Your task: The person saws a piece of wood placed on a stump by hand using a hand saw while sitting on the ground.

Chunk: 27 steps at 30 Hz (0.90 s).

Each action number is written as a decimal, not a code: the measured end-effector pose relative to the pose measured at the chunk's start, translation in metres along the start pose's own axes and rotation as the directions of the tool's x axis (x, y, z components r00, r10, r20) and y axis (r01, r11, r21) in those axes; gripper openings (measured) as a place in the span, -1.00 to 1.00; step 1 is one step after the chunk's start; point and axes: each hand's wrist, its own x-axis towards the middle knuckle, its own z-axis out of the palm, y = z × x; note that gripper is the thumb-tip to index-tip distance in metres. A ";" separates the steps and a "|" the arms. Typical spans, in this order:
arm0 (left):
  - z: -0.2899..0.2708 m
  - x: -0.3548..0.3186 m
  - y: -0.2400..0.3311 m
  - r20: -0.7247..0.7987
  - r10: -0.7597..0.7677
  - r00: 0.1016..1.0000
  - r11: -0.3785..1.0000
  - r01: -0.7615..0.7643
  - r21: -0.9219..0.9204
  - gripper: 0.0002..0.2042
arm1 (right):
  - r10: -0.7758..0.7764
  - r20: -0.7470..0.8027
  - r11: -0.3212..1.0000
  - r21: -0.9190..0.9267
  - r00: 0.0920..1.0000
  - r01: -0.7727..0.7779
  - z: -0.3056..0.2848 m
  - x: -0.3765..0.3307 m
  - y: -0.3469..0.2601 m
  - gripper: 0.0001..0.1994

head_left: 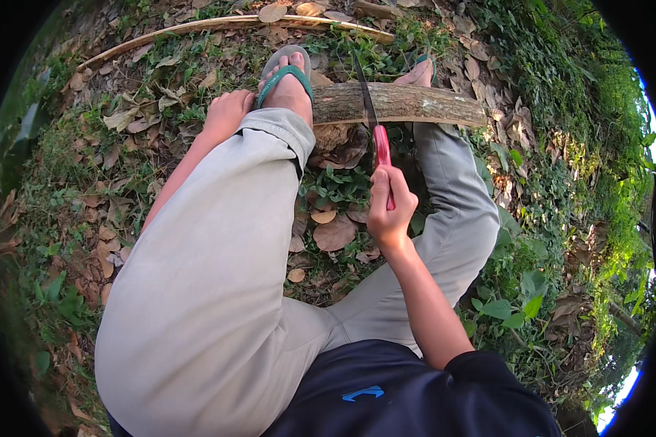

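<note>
Red-handled, the saw (382,146) is gripped in the right hand (392,204), its blade across the log (426,104). A sandalled left foot (289,89) tops the log's left end, apparently pinning it steady; the left hand (229,111) rests beside that foot, its grip too hidden to tell.

Outdoors, fallen brown leaves (335,232), low green plants (497,309)
</note>
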 end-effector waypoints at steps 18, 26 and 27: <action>-0.005 -0.005 -0.001 -0.013 -0.034 0.999 0.999 0.033 -0.024 -0.60 | 0.226 0.119 0.943 0.220 0.967 -0.248 -0.050 -0.001 -0.035 -0.86; -0.003 -0.002 0.001 0.010 -0.019 1.000 1.000 0.019 -0.009 -0.60 | 0.239 0.111 0.965 0.083 0.965 -0.249 -0.057 -0.036 -0.048 -0.87; -0.001 0.000 0.002 0.014 -0.014 1.000 1.000 0.014 -0.011 -0.60 | 0.261 0.116 0.960 0.075 0.958 -0.270 -0.061 -0.038 -0.053 -0.87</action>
